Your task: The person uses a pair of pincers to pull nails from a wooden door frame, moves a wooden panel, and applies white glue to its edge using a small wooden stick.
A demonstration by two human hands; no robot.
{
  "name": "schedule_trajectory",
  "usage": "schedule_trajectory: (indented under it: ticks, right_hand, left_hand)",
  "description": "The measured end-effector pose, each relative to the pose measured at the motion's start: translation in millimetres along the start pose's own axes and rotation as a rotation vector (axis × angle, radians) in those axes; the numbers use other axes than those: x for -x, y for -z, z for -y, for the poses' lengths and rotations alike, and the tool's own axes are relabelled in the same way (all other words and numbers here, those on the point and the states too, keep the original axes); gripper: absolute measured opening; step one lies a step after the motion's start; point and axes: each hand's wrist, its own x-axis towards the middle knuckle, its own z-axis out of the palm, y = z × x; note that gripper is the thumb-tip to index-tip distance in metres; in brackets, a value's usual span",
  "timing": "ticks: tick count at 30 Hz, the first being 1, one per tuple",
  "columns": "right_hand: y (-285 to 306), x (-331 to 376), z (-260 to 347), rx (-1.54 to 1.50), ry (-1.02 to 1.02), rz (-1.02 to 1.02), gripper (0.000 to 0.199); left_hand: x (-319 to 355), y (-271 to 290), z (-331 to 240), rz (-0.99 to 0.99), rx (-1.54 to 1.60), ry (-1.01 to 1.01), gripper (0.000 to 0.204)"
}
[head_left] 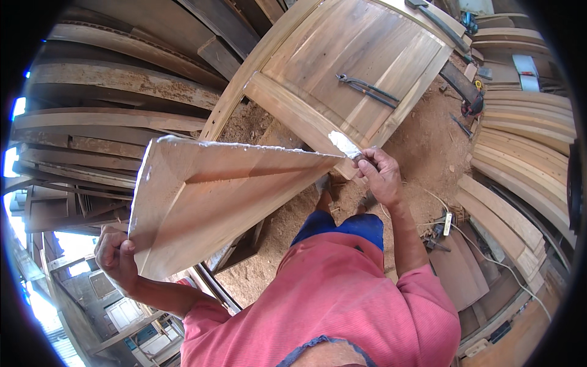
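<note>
A wooden panel [229, 202] is tilted up in front of me on the left. White paste lines its upper edge and its left edge. My left hand [117, 257] is closed round the panel's lower left side. In my right hand [380, 174] I grip a small spreader [344, 145], its end thickly coated in white paste. Its tip is beside the panel's right corner; whether they touch I cannot tell. Beyond the panel is a framed wooden door piece [342, 67]. A pair of pincers [370, 90] with dark handles rests on it.
A hammer [437, 21] lies across the frame's far right end. Boards [110, 79] are stacked along the left, and more planks [520, 140] along the right. Sawdust [422, 147] covers the floor. A white cable with a socket strip [447, 223] runs at my right.
</note>
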Motion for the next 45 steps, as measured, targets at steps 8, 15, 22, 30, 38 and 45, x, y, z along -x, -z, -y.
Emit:
schedule_trajectory:
  ticks: [8,15,22,30,38,45]
  right_hand:
    - [24,-38,47,0.019,-0.162,0.335,0.021]
    - [23,-65,67,0.025,-0.185,0.584,0.021]
    - [17,-68,46,-0.142,0.015,0.728,0.019]
    - [17,-28,22,-0.346,-0.150,0.485,0.028]
    - [0,-11,-7,-0.425,-0.059,0.305,0.029]
    - [-11,-5,-34,-0.178,-0.034,0.219,0.029]
  left_hand:
    - [9,4,-18,0.027,0.052,-0.064,0.051]
    - [22,6,-35,0.043,0.157,-0.083,0.054]
    - [28,0,-48,-0.040,0.165,-0.082,0.053]
    - [18,-3,-53,-0.073,0.123,-0.035,0.054]
    - [18,4,-32,0.054,0.170,-0.035,0.041]
    - [7,0,-26,0.017,0.099,-0.033,0.053]
